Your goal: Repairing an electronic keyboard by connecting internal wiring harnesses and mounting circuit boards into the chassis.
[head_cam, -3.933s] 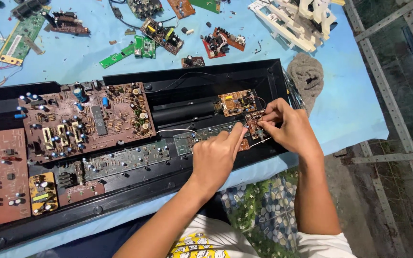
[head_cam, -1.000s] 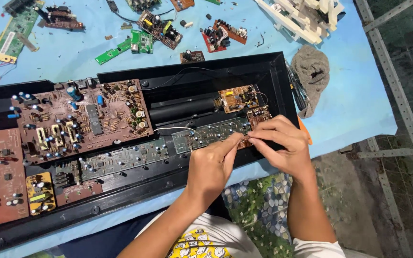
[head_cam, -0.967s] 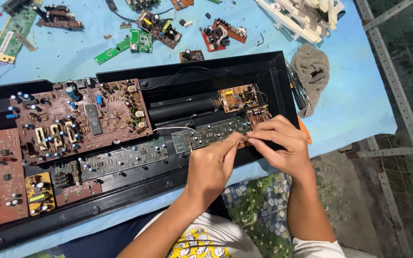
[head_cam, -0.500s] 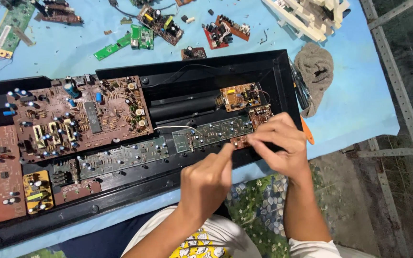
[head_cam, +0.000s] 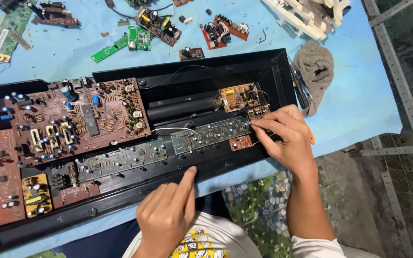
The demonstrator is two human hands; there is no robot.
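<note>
Handling note: the long green circuit strip (head_cam: 216, 133) lies inside the black open housing (head_cam: 273, 71) on the blue worktop (head_cam: 359, 95), near the housing's right end, just beside a small orange board (head_cam: 239, 96). The strip looks thin, light and stiff, with fragile soldered parts and a thin white wire (head_cam: 168, 129) running off it. The right hand (head_cam: 288, 138) pinches at the strip's right end, fingertips pressed together on the edge. The left hand (head_cam: 166, 215) hovers loosely curled, index finger extended toward the housing rim, holding nothing. Edges are the safest hold.
</note>
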